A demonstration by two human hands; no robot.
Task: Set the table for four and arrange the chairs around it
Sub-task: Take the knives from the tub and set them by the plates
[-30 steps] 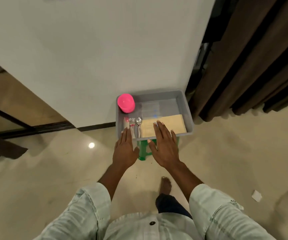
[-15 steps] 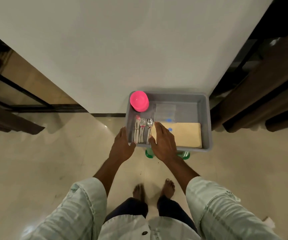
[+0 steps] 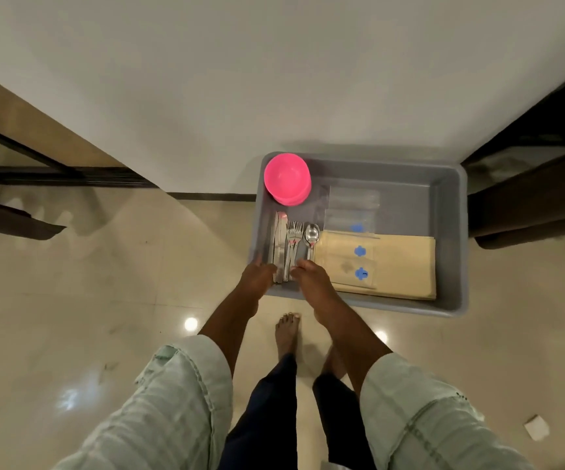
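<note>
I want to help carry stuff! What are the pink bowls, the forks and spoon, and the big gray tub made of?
The pink bowls look like plastic: bright, even colour with a soft sheen. The forks and spoon look like polished metal, probably steel, because they shine silver like mirrors. The gray tub looks like matte moulded plastic, with rounded corners and a dull surface.

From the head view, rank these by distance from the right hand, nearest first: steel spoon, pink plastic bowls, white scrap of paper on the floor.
1. Steel spoon, in the grey tub just beyond the right hand.
2. Pink plastic bowls, stacked in the tub's far left corner.
3. White scrap of paper, on the floor far right, behind the hand.
</note>
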